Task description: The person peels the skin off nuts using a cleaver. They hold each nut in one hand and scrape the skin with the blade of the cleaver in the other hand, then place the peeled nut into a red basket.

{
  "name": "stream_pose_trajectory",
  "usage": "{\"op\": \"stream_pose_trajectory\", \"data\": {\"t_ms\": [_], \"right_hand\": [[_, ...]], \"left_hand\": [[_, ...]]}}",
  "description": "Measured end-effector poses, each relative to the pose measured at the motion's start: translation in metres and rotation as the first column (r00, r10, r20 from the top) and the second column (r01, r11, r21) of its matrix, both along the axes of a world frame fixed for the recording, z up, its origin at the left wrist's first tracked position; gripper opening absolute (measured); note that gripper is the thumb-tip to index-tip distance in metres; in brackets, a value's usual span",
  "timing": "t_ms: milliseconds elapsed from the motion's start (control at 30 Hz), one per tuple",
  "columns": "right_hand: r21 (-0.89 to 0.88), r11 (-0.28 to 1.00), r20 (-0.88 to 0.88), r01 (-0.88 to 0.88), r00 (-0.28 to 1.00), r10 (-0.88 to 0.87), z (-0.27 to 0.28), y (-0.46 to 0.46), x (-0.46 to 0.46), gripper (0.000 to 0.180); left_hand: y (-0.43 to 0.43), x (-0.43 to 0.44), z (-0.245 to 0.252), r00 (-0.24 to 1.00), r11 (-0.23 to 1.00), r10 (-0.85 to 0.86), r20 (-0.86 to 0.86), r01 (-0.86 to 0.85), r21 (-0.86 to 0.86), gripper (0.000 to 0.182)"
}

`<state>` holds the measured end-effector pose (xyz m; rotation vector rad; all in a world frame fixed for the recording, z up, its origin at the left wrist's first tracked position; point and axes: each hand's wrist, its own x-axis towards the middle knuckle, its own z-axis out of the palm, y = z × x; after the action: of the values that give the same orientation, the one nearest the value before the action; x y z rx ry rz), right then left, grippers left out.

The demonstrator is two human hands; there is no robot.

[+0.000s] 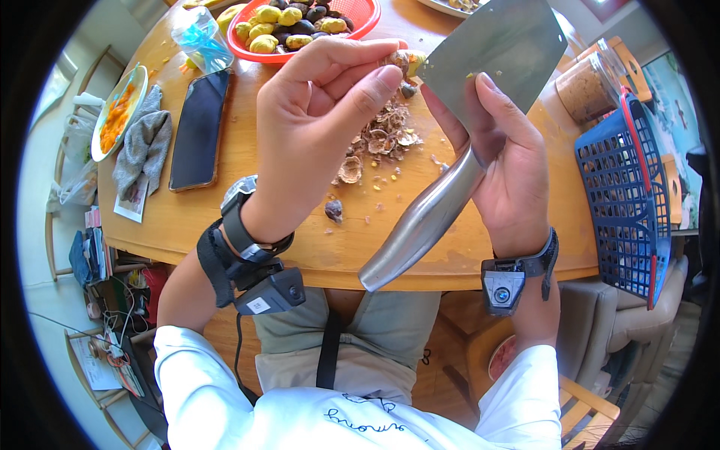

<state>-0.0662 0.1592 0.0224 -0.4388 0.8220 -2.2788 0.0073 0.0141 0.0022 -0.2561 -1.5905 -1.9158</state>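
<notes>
Between the thumb and fingers of my left hand [332,107] is a small, partly peeled nut or chestnut [415,61], yellow on one side and brown on the other. My right hand [506,146] grips a metal cleaver [495,50] where blade and handle meet; its steel handle [427,219] slants down to the left. The blade's corner is close beside the nut; whether they touch I cannot tell. Below the hands lies a heap of brown shell scraps [385,135], with a dark piece [333,210] nearer the table edge.
A red plastic basket [304,53] holds peeled yellow and dark nuts. Leftward are a clear plastic cup [202,42], a phone [199,132], a grey cloth [147,138] and a plate [98,143] of orange food. A jar [588,84] and a blue basket [624,197] stand right.
</notes>
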Motion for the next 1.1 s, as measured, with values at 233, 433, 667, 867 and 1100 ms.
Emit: {"op": "stream_pose_trajectory", "data": {"t_ms": [233, 433, 667, 867, 1100], "right_hand": [[0.01, 1.0, -0.066, -0.01, 0.998, 0.011, 0.002, 0.0, 0.0, 0.014], [-0.006, 1.0, -0.115, 0.014, 0.993, -0.014, 0.0, 0.0, -0.001, 0.017], [-0.005, 1.0, -0.136, 0.026, 0.99, -0.026, -0.001, 0.001, -0.001, 0.019], [-0.031, 0.999, -0.139, -0.04, 0.99, 0.036, 0.0, 0.002, -0.002, 0.019], [0.032, 0.999, -0.128, -0.015, 0.992, 0.019, 0.0, 0.002, -0.001, 0.018]], "left_hand": [[-0.006, 0.0, 0.006, 0.985, 0.976, -0.156, 0.074, 0.143, 0.163, 0.023], [-0.013, -0.001, 0.006, 0.978, 0.978, -0.189, 0.085, 0.181, 0.101, 0.021], [-0.019, -0.002, 0.004, 0.95, 0.941, -0.311, 0.024, 0.304, 0.147, 0.015], [-0.025, -0.001, 0.008, 0.977, 0.976, -0.193, 0.089, 0.2, -0.081, 0.014], [-0.026, -0.001, 0.012, 0.977, 0.97, -0.202, 0.067, 0.209, -0.125, 0.013]]}}
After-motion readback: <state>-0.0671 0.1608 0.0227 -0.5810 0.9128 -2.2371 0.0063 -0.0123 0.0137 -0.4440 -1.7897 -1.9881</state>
